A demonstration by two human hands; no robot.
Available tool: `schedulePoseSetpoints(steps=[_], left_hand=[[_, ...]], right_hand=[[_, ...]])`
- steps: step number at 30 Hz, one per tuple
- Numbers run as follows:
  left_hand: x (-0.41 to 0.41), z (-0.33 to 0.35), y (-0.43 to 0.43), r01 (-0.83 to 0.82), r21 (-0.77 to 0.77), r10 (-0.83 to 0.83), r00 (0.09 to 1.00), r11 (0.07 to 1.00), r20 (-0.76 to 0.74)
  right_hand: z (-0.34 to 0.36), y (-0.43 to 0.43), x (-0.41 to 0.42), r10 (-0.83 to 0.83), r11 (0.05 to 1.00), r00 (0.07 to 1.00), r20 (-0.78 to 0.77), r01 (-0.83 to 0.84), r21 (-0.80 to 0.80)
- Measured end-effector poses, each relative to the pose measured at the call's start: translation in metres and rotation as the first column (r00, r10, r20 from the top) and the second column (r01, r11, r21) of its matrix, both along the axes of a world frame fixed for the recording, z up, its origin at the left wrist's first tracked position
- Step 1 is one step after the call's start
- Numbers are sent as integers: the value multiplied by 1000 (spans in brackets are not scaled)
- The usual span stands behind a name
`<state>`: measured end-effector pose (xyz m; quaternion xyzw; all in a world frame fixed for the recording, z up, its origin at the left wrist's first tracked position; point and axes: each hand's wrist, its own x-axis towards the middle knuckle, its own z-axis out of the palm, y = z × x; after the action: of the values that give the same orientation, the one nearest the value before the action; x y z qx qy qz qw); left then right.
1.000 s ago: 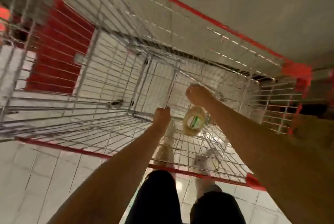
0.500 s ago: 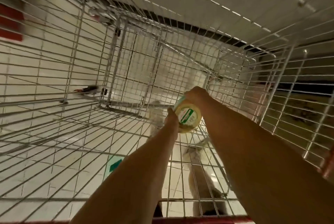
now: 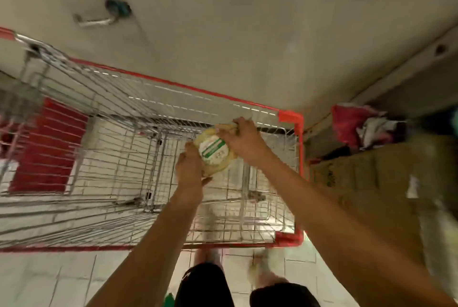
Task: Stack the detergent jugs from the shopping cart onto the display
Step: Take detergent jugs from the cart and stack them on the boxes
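On the left, the shopping cart (image 3: 173,83) spreads its wire basket, a red panel (image 3: 47,148) showing through the mesh. Toward its right end the left hand (image 3: 189,168) cups the underside of the detergent jug (image 3: 213,154), fingers curled against it. The right hand (image 3: 244,140) grips the jug's top. The jug hangs over the basket's far right part, close to the far rim, so the lift-out step is in hand. Next, I judge, it must clear the red corner (image 3: 291,117) and swing right, where the cardboard box (image 3: 366,183) just beside the cart narrows the path. No display shows.
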<state>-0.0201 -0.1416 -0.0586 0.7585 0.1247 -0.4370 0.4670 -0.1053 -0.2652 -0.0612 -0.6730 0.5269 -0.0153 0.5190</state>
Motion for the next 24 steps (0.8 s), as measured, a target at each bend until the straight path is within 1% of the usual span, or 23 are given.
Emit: schedulePoseSetpoints(steps=[1,3,5,7,10,13,15,17,18,20,22,24], left_hand=[[-15,29,-1,30,-52,-27,998,998,60],[-55,83,-1,158,-206,-118,974,966,191],[-97,133,1,305,-343,-200,930,888,309],[-137,176,-5,404,-398,-235,882,823,409],[-197,223,-21,541,-427,-315,811,724,493],[-262,253,-28,657,-450,-384,736,605,558],[-305,268,-28,733,-443,-432,669,516,604],[-347,284,-23,779,-471,-471,626,414,621],[-365,293,-20,795,-479,-471,606,372,641],[-393,308,-13,817,-478,-437,577,324,690],[-408,319,-9,840,-463,-411,542,284,733],[-419,325,-7,866,-427,-426,500,261,754]], right_hand=[[30,5,-22,-48,996,997,62,53,-75],[88,12,-73,-165,958,963,213,208,-196],[140,21,-129,-282,894,898,337,373,-246],[186,28,-185,-377,820,818,435,513,-253],[241,33,-265,-481,722,734,480,642,-258],[280,42,-341,-529,648,697,485,700,-300],[302,51,-388,-563,571,659,498,746,-342],[319,62,-435,-603,476,591,536,806,-352],[324,67,-457,-615,447,554,561,831,-331],[330,78,-492,-636,444,504,584,858,-257],[330,89,-516,-652,457,490,578,863,-217],[328,96,-532,-651,456,471,595,870,-190]])
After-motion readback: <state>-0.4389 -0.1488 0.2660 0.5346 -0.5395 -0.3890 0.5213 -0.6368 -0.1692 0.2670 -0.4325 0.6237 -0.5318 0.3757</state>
